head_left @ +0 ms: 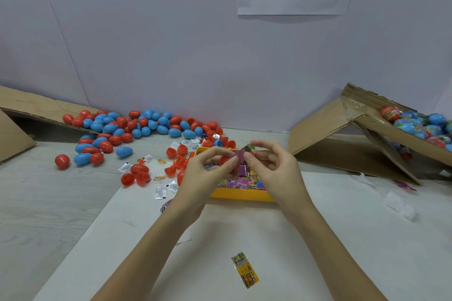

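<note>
Fingertips of the left hand [208, 173] and the right hand [274, 166] pinch a small purple printed sleeve [242, 154] between them, held in the air just above the far end of the yellow tray [239, 194]. The grip takes only the edges, so the thin film could slip free or crease if the two hands pull unevenly. It would then likely drop among the mixed sleeves in the tray and be hard to find. A red egg [223, 161] shows just behind the left fingers. Whether that hand holds it cannot be told, and if it is loose it may roll away. Nearer the person, a yellow sleeve [245, 270] lies alone on the white sheet [318, 239], where a forearm could brush it aside. Loose red and blue eggs [122, 127] crowd the table to the left.
</note>
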`<state>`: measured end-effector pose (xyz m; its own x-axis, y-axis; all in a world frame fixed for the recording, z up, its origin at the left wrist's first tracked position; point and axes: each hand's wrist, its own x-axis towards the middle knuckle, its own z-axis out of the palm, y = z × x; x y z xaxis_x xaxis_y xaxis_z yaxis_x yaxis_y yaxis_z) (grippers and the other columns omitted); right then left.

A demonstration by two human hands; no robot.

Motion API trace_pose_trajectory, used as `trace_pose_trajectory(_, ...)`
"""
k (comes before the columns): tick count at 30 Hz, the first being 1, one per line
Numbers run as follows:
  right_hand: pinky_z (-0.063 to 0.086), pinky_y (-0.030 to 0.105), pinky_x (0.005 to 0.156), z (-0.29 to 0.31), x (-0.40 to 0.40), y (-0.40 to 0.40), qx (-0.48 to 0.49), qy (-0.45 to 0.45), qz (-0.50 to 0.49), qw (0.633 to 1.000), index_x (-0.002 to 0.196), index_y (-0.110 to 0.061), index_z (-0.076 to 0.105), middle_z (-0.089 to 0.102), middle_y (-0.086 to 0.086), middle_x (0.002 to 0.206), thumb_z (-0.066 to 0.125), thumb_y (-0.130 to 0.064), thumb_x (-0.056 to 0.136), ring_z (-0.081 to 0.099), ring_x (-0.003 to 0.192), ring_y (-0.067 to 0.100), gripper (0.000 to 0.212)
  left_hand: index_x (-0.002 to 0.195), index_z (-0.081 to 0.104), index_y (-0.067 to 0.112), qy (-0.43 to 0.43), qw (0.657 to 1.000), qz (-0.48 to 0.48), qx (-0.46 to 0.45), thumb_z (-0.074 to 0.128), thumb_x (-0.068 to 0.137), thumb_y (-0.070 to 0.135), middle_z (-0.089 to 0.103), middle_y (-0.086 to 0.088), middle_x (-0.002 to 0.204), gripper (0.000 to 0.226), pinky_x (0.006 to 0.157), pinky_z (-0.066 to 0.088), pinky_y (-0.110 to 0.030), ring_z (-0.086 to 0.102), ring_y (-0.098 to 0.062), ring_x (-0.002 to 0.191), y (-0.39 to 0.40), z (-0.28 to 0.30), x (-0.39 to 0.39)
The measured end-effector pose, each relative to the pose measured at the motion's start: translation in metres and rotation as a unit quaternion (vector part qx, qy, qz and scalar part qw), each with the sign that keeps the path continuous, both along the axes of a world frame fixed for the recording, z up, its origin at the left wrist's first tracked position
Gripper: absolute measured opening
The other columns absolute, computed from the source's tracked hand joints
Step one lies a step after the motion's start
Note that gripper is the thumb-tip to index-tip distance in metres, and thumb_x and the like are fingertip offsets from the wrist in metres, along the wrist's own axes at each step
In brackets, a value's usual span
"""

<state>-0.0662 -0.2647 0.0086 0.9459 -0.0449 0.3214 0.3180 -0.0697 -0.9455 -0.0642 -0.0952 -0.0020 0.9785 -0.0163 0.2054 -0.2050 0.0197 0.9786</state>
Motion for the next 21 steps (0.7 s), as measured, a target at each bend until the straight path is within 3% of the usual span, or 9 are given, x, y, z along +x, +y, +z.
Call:
trace_pose_trajectory(3,0.055,0.017,0.071,-0.002,-0.002,0.003,0.069,0.071,0.044,0.994,0.111,-0.013,0.075,0.079,0.001,0.101,0.076,-0.017,0.09,0.073,0.092,0.009,0.021,0.1,0.078,0.023,0.031,0.997,-0.023,-0.062,0.081,0.085,0.03,0.076,-0.01,0.102,0.017,0.077,0.06,-0.026,0.077,-0.03,0.088,-0.001,0.002,-0.002)
trace_pose_trajectory(5,0.055,0.018,0.068,-0.002,-0.003,0.007,0.195,0.133,0.077,0.969,0.112,-0.008,0.075,0.079,0.007,0.104,0.075,-0.013,0.091,0.074,0.091,0.012,0.022,0.104,0.078,0.018,0.047,0.994,-0.052,-0.079,0.081,0.085,0.029,0.075,-0.015,0.103,0.022,0.081,0.061,-0.031,0.076,-0.033,0.093,-0.002,0.001,-0.002)
trace_pose_trajectory(7,0.056,0.02,0.064,0.0,-0.003,0.008,0.304,0.174,0.092,0.932,0.113,-0.005,0.073,0.078,0.012,0.105,0.073,-0.01,0.091,0.075,0.086,0.013,0.023,0.106,0.077,0.014,0.051,0.993,-0.087,-0.06,0.08,0.087,0.029,0.074,-0.017,0.105,0.025,0.086,0.061,-0.035,0.075,-0.033,0.095,-0.005,0.0,-0.005)
trace_pose_trajectory(9,0.056,0.02,0.06,0.0,-0.001,0.006,0.327,0.182,0.087,0.923,0.112,-0.004,0.073,0.078,0.012,0.102,0.073,-0.01,0.09,0.075,0.082,0.013,0.022,0.106,0.077,0.016,0.047,0.993,-0.106,-0.035,0.078,0.089,0.028,0.073,-0.016,0.107,0.021,0.089,0.06,-0.037,0.075,-0.031,0.096,-0.007,-0.002,-0.006)
trace_pose_trajectory(12,0.054,0.018,0.058,-0.002,0.003,-0.001,0.253,0.15,0.04,0.955,0.105,-0.011,0.075,0.078,0.002,0.088,0.074,-0.014,0.091,0.072,0.076,0.009,0.014,0.111,0.077,0.022,0.042,0.994,-0.091,-0.03,0.07,0.096,0.022,0.07,-0.012,0.119,0.017,0.095,0.058,-0.04,0.076,-0.028,0.097,-0.007,0.0,-0.006)
trace_pose_trajectory(15,0.06,0.024,0.069,-0.008,0.007,-0.012,0.039,0.075,-0.066,0.994,0.103,-0.016,0.077,0.078,-0.002,0.088,0.074,-0.021,0.094,0.074,0.084,0.01,0.011,0.119,0.075,0.029,0.021,0.998,-0.037,-0.036,0.065,0.1,0.02,0.072,-0.004,0.118,0.023,0.086,0.06,-0.029,0.077,-0.022,0.094,-0.005,0.003,-0.004)
trace_pose_trajectory(18,0.061,0.03,0.077,-0.011,0.008,-0.016,-0.108,0.021,-0.081,0.991,0.098,-0.018,0.078,0.076,-0.005,0.088,0.073,-0.027,0.094,0.072,0.088,0.011,0.011,0.125,0.07,0.029,0.001,1.0,-0.001,-0.031,0.066,0.099,0.024,0.075,0.002,0.111,0.027,0.075,0.059,-0.019,0.077,-0.016,0.091,-0.004,0.003,-0.002)
trace_pose_trajectory(21,0.061,0.024,0.077,-0.011,0.006,-0.012,-0.152,0.013,-0.052,0.987,0.099,-0.019,0.079,0.075,-0.009,0.088,0.073,-0.029,0.094,0.071,0.086,0.007,0.012,0.123,0.07,0.026,-0.004,1.0,0.01,-0.009,0.068,0.097,0.026,0.076,0.006,0.105,0.026,0.072,0.057,-0.017,0.076,-0.012,0.091,-0.004,0.0,-0.001)
